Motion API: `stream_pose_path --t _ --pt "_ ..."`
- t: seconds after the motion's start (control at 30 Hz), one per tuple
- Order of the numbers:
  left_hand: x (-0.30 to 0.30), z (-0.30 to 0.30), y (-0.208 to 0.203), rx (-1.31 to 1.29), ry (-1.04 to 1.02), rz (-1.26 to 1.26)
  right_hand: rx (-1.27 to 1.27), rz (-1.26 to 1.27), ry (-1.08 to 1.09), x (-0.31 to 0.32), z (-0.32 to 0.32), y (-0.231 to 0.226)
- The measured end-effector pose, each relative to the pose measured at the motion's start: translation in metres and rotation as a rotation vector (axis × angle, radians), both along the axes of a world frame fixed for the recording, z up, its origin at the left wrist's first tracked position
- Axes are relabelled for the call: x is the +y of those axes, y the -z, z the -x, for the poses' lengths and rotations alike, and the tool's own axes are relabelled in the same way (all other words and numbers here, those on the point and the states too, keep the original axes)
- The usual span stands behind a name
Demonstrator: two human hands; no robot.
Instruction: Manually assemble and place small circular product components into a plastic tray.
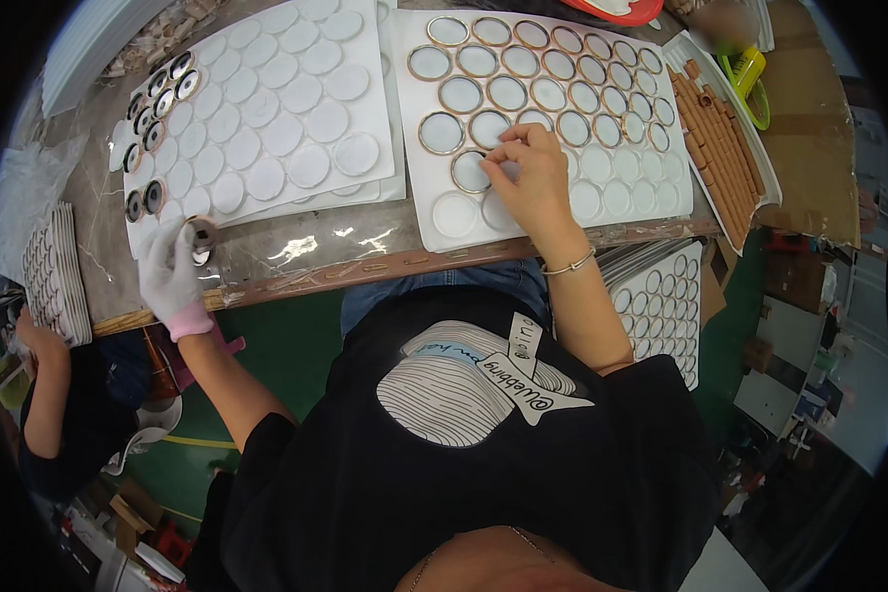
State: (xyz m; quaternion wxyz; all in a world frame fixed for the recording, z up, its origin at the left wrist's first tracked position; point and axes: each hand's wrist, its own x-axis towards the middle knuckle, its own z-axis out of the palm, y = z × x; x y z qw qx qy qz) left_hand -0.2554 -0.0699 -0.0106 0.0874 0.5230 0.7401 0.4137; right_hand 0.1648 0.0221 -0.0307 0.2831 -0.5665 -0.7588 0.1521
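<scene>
A white glove with a pink cuff covers my left hand (173, 271), which is closed on a shiny round metal cap (201, 235) at the table's front edge. My bare right hand (535, 183) reaches over a white tray (426, 233) with round recesses. Its thumb and bent forefinger pinch at the right rim of a copper-edged ring (469, 172) lying in a recess. Similar rings (508, 94) fill the tray's far rows, while the nearer recesses are bare. Dark, shiny round caps (152, 195) lie along the left side of another white recessed tray (386, 148).
Brown tubes (720, 148) lie in a white tray at the right, beside a yellow-green tool (750, 84) and cardboard. A red basket (622, 10) stands at the back. At left, another person's arm (44, 385) touches stacked trays (59, 276). More filled trays (666, 306) sit below table height.
</scene>
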Motion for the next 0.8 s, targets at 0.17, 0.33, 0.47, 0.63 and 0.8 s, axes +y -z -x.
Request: stream_pose_path --t 0.17,0.33,0.47,0.63,0.8 --pt "0.030 -0.081 -0.023 0.009 0.247 0.067 -0.183 -0.213 0.043 -0.017 0.010 -0.008" --pt "0.049 -0.157 -0.029 -0.124 0.489 0.077 -0.280 -0.267 0.071 -0.027 0.015 -0.012" --pt "0.060 -0.182 -0.035 -0.117 0.579 0.146 -0.254 -0.129 0.027 -0.042 0.013 -0.022" --pt "0.085 -0.204 -0.041 -0.135 0.628 0.184 -0.035 -0.002 -0.080 -0.033 0.017 -0.016" --pt "0.117 -0.262 -0.020 -0.107 0.809 0.198 0.250 -0.198 0.171 0.032 -0.070 -0.008"
